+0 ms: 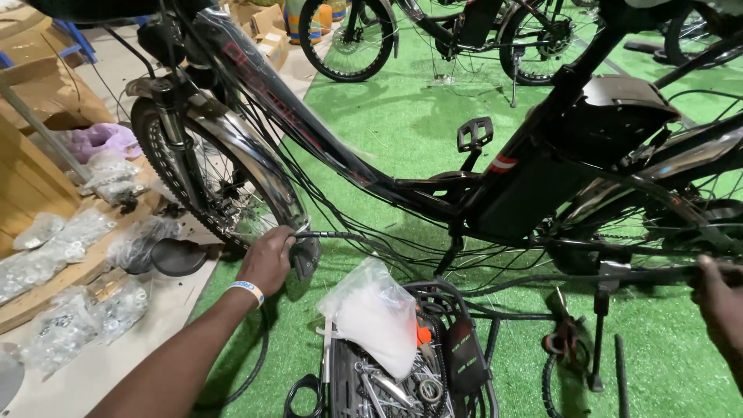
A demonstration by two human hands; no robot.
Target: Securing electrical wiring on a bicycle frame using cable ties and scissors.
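Note:
A black bicycle [495, 182] stands on green artificial turf, its front wheel [197, 182] at the left under a shiny mudguard [255, 162]. My left hand [267, 259] grips the lower end of that mudguard, where a black cable [333, 234] runs off to the right. Loose black cables hang along the frame. At the right edge, my right hand [716, 290] is closed on a dark bar [658, 272] by the rear wheel; only part of this hand shows. A pedal [474, 133] sticks up behind the frame.
A black wire basket [445, 298] with tools and a white plastic bag [375, 313] sits below the frame. A kickstand [600, 325] props the bike. Bags of small parts [66, 240] lie on wooden boards at the left. More bicycles [457, 35] stand at the back.

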